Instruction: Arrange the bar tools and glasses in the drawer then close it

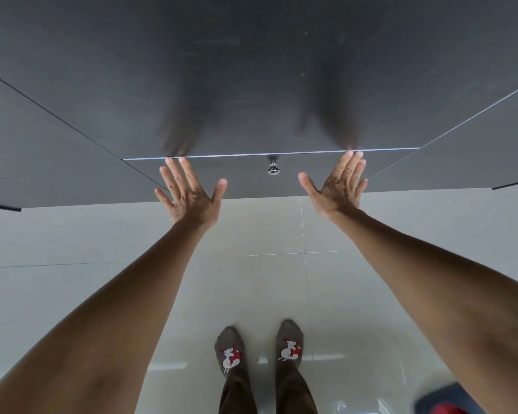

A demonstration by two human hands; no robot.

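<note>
**Drawer front flush, closing step**

Both my hands are spread flat, fingers splayed, holding nothing. My left hand (189,192) lies on the left part of the drawer front (245,183); my right hand (338,186) lies on the right part. The fingertips of both reach up to the thin bright seam (269,154) where the front meets the dark countertop (251,70). Whether the palms press hard or only rest there, I cannot tell.

The small metal knob (273,168) sits between my hands, nearer the right thumb, untouched.

The drawer looks shut or very nearly so: only a hairline shows along its top edge, and the side gaps match those of the neighbouring panels. Bar tools and glasses are not visible; I judge they are inside, but nothing here confirms it.

Step in hand: the final close. The arranging part appears to be behind a shut front.

Next move, as I judge it: an even push from both palms to seat the front fully, equal on each side so it does not skew, then lift off. Gentle force, since glass may shift inside.

My socked feet (260,348) stand on pale floor tiles (72,234) below my hands.
</note>
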